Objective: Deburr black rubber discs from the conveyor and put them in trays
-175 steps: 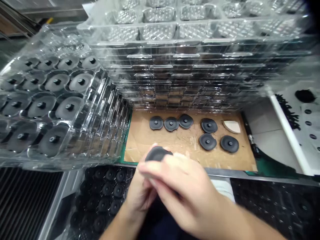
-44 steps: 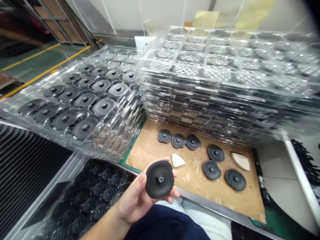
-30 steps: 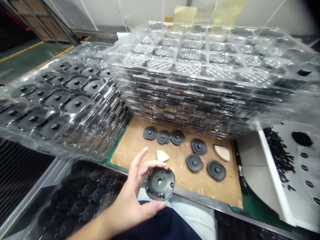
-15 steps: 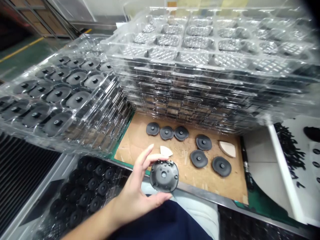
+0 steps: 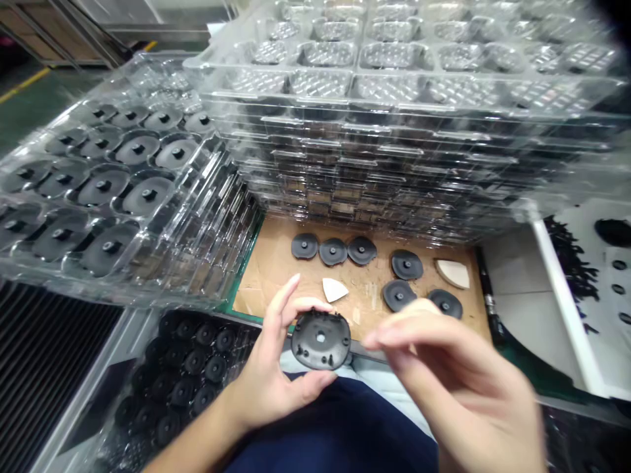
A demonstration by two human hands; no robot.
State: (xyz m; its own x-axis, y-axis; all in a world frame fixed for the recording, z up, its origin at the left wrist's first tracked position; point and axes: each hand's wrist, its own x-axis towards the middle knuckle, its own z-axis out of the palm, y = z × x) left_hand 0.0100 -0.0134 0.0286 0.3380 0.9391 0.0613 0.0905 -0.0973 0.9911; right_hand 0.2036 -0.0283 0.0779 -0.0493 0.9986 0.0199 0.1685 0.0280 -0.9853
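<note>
A round black plastic cover (image 5: 321,340) with a centre hole and small pegs around its rim is held by its edge in my left hand (image 5: 276,361), thumb below and fingers above. Its inner face is turned up toward me. To the right of the cover hovers my right hand (image 5: 453,374), thumb and fingertips pinched together; what they hold, if anything, is hidden and slightly blurred. Beyond the hands, several similar black covers (image 5: 362,250) lie on a cardboard sheet (image 5: 276,289), each with a small central stub. A white pointed piece (image 5: 334,290) rests there too.
Stacked clear plastic trays (image 5: 394,131) rise behind the cardboard. At left, another tray stack (image 5: 197,217) has black covers in its top pockets. A lower tray (image 5: 192,361) holds black round parts. On the right stands a white-edged bin (image 5: 566,302) beside small black pieces (image 5: 574,263).
My right hand has come into view at the lower right, pinched, near the cover. The cover in my left hand has turned slightly. The view has shifted a little.
</note>
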